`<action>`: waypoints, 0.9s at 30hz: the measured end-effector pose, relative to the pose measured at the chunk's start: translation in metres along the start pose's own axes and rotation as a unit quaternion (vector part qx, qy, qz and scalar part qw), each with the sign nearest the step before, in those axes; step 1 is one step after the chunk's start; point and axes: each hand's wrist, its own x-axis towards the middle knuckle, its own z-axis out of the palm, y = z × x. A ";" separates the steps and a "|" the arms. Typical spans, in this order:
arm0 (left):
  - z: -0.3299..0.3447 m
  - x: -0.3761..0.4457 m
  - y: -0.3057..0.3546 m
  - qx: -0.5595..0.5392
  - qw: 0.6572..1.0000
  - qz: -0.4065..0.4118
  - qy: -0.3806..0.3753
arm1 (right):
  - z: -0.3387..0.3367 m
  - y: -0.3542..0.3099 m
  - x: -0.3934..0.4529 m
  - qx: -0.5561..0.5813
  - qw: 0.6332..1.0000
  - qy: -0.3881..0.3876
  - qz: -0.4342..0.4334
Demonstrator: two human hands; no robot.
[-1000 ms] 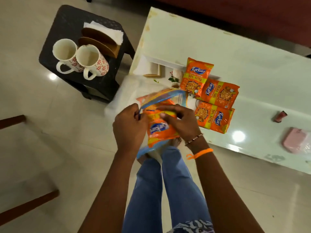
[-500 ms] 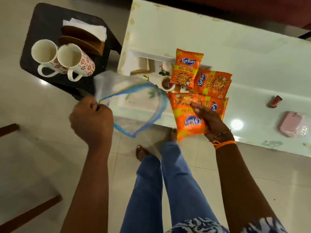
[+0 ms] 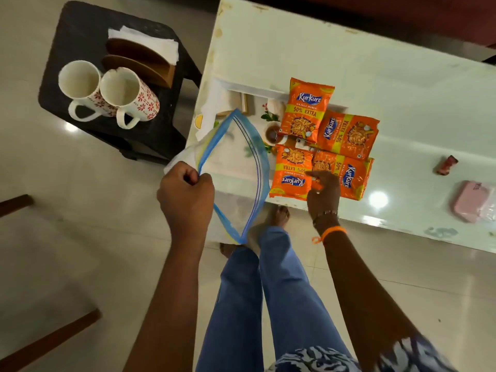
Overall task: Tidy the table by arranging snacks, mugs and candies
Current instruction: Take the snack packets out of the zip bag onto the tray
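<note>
White table fills upper right of frame. On it: four orange snack packets clustered near its front edge at centre; small red candy and pink case at far right. Black stool, upper left: two mugs, napkin holder.

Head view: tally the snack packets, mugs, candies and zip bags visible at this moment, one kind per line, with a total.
Orange snack packets: 4
White floral mugs: 2
Red wrapped candy: 1
Clear zip bag with blue rim: 1
Total: 8
</note>
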 end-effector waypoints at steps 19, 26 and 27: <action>-0.016 0.035 -0.021 -0.096 0.957 -0.154 -0.227 | -0.033 -0.086 -0.039 0.317 0.894 -0.313 -0.049; -0.023 0.035 -0.038 -0.134 0.855 -0.198 -0.461 | -0.080 -0.087 -0.041 0.377 0.837 -0.395 -0.016; -0.019 0.034 -0.040 -0.181 0.852 -0.189 -0.453 | -0.080 -0.083 -0.041 0.392 0.844 -0.366 0.004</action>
